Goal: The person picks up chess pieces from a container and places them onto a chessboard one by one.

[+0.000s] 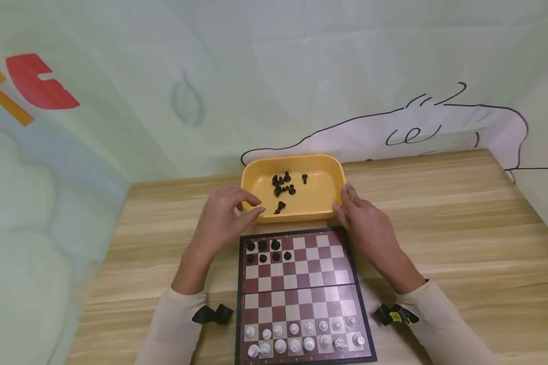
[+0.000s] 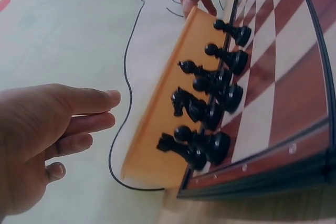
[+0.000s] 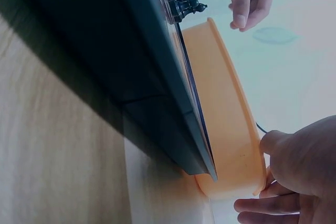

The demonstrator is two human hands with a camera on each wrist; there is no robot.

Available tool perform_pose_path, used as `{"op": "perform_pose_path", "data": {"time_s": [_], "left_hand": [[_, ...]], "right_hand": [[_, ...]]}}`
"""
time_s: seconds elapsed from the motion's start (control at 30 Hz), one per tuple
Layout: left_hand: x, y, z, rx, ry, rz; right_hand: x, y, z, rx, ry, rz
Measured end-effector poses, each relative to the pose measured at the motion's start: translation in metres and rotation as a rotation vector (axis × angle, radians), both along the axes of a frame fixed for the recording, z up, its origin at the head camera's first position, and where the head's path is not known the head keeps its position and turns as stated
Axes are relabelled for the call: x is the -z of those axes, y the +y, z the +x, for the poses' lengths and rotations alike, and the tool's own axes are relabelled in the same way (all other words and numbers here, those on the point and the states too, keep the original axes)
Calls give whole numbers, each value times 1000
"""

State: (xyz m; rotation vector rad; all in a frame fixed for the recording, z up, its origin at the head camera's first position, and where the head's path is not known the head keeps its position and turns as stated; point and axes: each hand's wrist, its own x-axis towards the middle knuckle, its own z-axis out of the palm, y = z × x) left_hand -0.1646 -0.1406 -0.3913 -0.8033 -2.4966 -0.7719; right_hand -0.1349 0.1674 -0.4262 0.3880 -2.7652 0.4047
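Observation:
My left hand (image 1: 224, 218) hovers over the left front corner of a yellow plastic tray (image 1: 319, 196). Its thumb and forefinger stand apart, with nothing between them. At the tray's right side, my right hand (image 1: 371, 230) grips the rim, thumb on one side and fingers on the other. Several loose black chess pieces (image 1: 280, 188) lie inside the tray, one of them a black piece (image 1: 280, 207) close to the front wall. In front of the tray is a chessboard (image 1: 297, 280). Black chessmen (image 2: 191, 106) stand at its far left corner.
White chessmen (image 1: 308, 343) fill two rows at the board's near end. The wooden table (image 1: 456, 228) extends to both sides. Behind the tray rises a printed backdrop (image 1: 274, 76). Each wrist wears a black strap device, such as the left one (image 1: 212, 314).

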Motion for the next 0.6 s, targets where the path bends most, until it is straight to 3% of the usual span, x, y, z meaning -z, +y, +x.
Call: {"op": "perform_pose_path", "data": {"time_s": [0.3, 0.6], "left_hand": [[7, -8, -9, -43, -39, -16], [2, -10, -19, -60, -98, -113]], "right_hand": [[0, 0, 0, 7, 8, 13], [-1, -1, 0, 8, -5, 14]]}}
